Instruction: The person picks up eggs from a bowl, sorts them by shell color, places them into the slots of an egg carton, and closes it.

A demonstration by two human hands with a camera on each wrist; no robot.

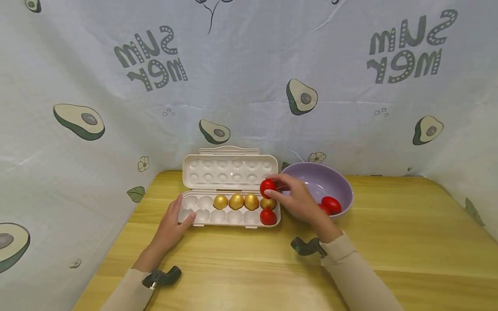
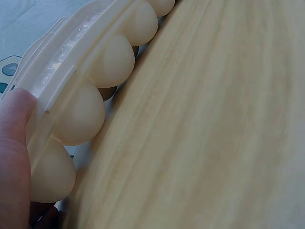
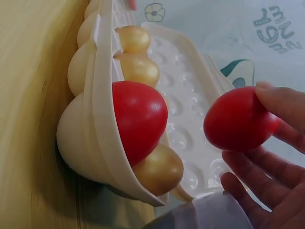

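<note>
A cream plastic egg carton (image 1: 210, 218) lies with its lid (image 1: 229, 170) raised against the cloth behind. Several gold eggs (image 1: 236, 201) fill the right part of its back row, and one red egg (image 1: 268, 217) sits in the front row's right-end cup. My right hand (image 1: 297, 196) pinches another red egg (image 3: 238, 119) between thumb and fingers, just above the carton's right end. At the other end my left hand (image 1: 171, 224) grips the carton, its thumb (image 2: 16, 119) on the rim; its other fingers are mostly hidden in the left wrist view.
Right of the carton, partly behind my right hand, stands a purple bowl (image 1: 348, 190) with red eggs (image 1: 331, 204) at its near right side. Both stand on a wooden table (image 1: 241, 268). A pale cloth printed with avocados (image 1: 249, 56) hangs behind and at the left.
</note>
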